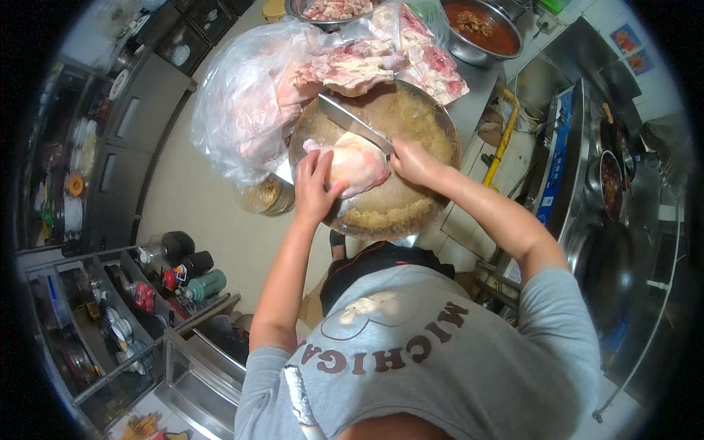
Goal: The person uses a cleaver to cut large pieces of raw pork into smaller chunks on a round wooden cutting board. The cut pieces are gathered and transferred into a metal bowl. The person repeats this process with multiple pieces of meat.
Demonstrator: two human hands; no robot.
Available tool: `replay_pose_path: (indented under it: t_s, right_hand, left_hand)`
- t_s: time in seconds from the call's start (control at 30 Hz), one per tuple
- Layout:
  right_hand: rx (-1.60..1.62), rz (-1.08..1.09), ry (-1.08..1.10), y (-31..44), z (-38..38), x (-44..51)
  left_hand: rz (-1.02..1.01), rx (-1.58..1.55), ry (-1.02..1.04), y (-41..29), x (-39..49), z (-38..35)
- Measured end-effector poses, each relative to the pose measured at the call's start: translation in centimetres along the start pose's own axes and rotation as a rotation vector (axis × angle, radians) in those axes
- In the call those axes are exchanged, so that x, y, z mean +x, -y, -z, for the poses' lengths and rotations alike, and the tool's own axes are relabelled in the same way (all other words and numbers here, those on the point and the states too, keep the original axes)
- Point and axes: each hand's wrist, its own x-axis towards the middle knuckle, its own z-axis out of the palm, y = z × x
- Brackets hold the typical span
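On a round wooden chopping block (396,214) lies a raw, skin-on piece of poultry (360,168), which looks like a leg. My left hand (319,181) presses on its left side, fingers spread over the skin. Gripped in my right hand (413,160) is the handle of a cleaver (352,122). The blade slants up and left along the far edge of the piece; whether it touches the meat I cannot tell. More raw poultry (352,66) lies against the block's far rim, partly inside a clear plastic bag (236,93).
Beyond the block stand a metal bowl of cut meat (335,10) and a metal basin of red liquid (484,33). A yellow pipe (505,137) runs at the right, beside a stove with a wok (610,184). Metal shelving (118,308) is at the lower left.
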Motion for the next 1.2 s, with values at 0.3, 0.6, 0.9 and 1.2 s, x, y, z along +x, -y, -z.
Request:
replay_pose_path:
  t_s: [0.3, 0.6, 0.9, 1.2]
  right_hand:
    - [-0.053, -0.042, 0.074, -0.3, 1.2, 2.1]
    - [-0.092, -0.174, 0.153, 0.4, 0.6, 2.6]
    - [-0.166, -0.327, 0.215, -0.9, -1.0, 1.5]
    - [-0.078, -0.252, 0.057, -1.9, -0.8, 2.8]
  left_hand:
    - [-0.32, -0.043, -0.173, -1.8, 12.0, 5.1]
    - [-0.426, 0.158, 0.562, -0.1, 19.5, -1.7]
    - [-0.374, 0.229, 0.727, -2.7, 17.8, -2.4]
    - [-0.401, -0.2, 0.355, -1.1, 17.9, -2.1]
